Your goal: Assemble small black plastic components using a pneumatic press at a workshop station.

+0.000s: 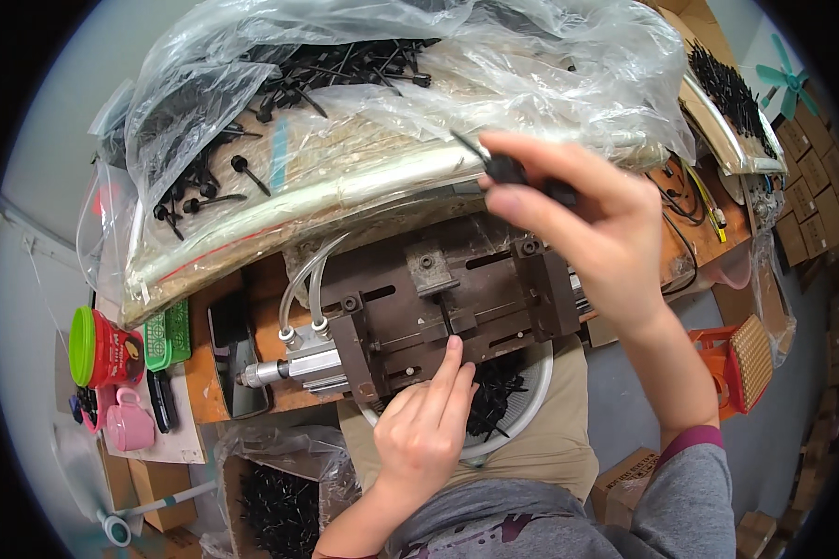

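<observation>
My right hand [595, 219] is raised over the far right of the bench fixture [396, 326]. Its thumb and fingers are closed round a black plastic part [505, 170] with a thin stem pointing up and left. Below, my left hand [421, 427] has its fingers stretched out, the index fingertip touching the near edge of the fixture's middle slot. A slim black piece [448, 312] lies in that slot, under a small metal block [431, 273]. An air cylinder [315, 365] with clear hoses is fixed to the fixture's left end.
Beyond the fixture, a plastic-lined tray [364, 200] holds loose black parts. A round basin [543, 377] with more parts rests at my lap, and a lined carton [280, 498] stands lower left. A phone [233, 349], pink mug [130, 421] and red tub [112, 349] sit left.
</observation>
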Available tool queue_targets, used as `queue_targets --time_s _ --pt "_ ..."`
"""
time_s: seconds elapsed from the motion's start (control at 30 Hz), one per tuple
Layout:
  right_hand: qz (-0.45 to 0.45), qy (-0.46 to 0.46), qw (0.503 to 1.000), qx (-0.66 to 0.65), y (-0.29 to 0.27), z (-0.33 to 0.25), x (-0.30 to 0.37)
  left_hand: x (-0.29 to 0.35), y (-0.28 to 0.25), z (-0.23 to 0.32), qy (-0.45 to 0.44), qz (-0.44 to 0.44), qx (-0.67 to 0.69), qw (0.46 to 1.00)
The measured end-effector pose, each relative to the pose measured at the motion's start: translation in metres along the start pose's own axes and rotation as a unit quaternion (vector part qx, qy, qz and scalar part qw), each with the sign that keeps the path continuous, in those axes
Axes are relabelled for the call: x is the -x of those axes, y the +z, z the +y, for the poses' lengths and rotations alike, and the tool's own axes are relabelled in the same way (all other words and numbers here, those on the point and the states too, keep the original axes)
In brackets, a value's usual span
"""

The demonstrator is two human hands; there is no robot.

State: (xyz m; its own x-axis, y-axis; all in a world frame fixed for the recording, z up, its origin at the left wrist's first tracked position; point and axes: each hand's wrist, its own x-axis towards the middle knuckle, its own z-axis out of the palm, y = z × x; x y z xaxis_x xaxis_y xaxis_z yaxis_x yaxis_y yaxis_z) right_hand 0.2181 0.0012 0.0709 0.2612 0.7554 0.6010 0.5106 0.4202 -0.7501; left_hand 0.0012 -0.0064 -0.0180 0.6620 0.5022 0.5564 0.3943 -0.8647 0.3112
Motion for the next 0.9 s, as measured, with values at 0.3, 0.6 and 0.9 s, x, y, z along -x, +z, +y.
queue_targets --time_s 0.3,0.6,0.9 --pt "0.039 0.129 0.987 -0.083 0.015 -0.018 0.078 -0.006 -0.006 0.001 -0.018 -0.027 -0.004 0.999" --pt "0.085 0.123 0.985 -0.09 0.044 -0.022 0.109 -0.014 -0.018 0.019 0.045 0.093 0.105 0.989" --pt "0.132 0.158 0.964 -0.166 0.059 -0.026 0.113 -0.013 -0.017 0.02 0.023 0.111 0.131 0.985"
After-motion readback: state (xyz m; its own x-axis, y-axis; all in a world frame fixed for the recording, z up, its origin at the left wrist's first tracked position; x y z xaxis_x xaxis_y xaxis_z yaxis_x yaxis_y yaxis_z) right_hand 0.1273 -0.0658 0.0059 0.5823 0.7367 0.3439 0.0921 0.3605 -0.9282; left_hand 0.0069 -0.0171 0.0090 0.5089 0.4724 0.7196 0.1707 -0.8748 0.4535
